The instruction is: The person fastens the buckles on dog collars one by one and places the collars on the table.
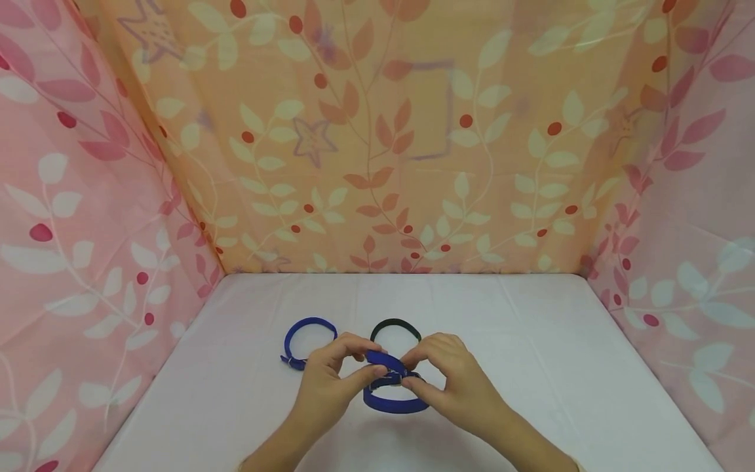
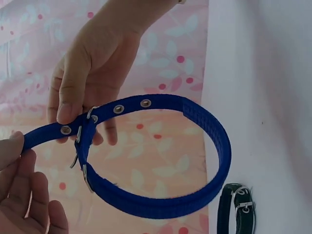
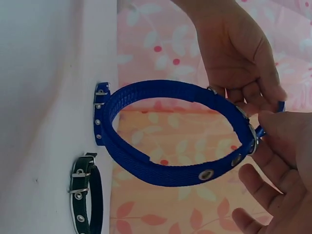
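Between both hands a blue pet collar (image 1: 396, 404) is raised above the table, its strap closed into a loop through a metal buckle (image 2: 84, 141). Thumb and fingers of my left hand (image 1: 330, 380) pinch the strap's free end, which sticks out past the buckle. Close beside the buckle, my right hand (image 1: 460, 380) pinches the strap between thumb and fingers. Metal-rimmed eyelets (image 2: 118, 109) run along the strap. In the right wrist view, the buckle is partly covered by the fingers (image 3: 273, 124).
A second blue collar (image 1: 311, 321) lies looped on the white table (image 1: 236, 393), left of the hands. Behind the hands lies a dark green collar (image 1: 394, 322), also looped. Leaf-patterned cloth walls (image 1: 366, 131) enclose the table at the back and both sides.
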`<state>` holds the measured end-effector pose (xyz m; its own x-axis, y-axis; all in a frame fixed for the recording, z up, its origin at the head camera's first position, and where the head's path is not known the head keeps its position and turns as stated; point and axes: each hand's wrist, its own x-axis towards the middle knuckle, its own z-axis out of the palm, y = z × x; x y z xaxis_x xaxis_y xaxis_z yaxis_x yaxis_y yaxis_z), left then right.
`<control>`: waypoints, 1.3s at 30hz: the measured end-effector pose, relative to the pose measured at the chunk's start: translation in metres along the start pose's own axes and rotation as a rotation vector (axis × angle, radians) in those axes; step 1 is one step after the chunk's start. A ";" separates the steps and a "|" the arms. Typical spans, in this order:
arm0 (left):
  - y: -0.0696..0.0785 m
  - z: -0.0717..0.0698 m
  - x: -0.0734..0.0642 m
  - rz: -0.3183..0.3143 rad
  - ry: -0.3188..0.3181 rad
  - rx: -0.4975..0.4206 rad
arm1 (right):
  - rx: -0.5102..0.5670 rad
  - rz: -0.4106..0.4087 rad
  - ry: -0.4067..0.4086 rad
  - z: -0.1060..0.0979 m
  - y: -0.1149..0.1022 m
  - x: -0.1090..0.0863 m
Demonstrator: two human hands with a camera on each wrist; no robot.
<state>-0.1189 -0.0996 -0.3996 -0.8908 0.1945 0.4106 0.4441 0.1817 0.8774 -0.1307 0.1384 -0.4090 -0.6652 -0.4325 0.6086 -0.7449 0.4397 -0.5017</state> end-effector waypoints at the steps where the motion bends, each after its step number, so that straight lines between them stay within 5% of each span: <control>1: 0.000 0.000 0.000 -0.018 -0.004 0.002 | 0.000 -0.007 0.014 0.000 0.000 0.000; 6: -0.002 0.001 0.002 -0.122 -0.027 0.045 | 0.030 -0.019 0.074 0.000 0.003 0.000; 10: -0.005 0.004 0.003 -0.189 -0.114 0.153 | 0.079 -0.030 0.112 0.000 0.003 0.000; 16: -0.010 0.012 0.001 -0.169 -0.225 0.174 | 0.129 -0.044 0.147 0.001 0.002 0.000; 27: -0.012 0.022 -0.003 -0.170 -0.136 -0.062 | 0.120 0.021 0.152 0.004 0.001 -0.002; 33: -0.012 0.026 -0.005 -0.194 -0.047 -0.118 | 0.056 0.073 0.142 0.007 0.000 -0.004; 39: -0.013 0.026 -0.008 -0.130 -0.061 -0.111 | 0.048 0.001 0.128 0.008 0.001 -0.004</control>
<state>-0.1153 -0.0781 -0.4210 -0.9309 0.2350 0.2795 0.3096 0.1023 0.9453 -0.1296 0.1348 -0.4167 -0.6565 -0.3267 0.6799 -0.7478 0.4006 -0.5295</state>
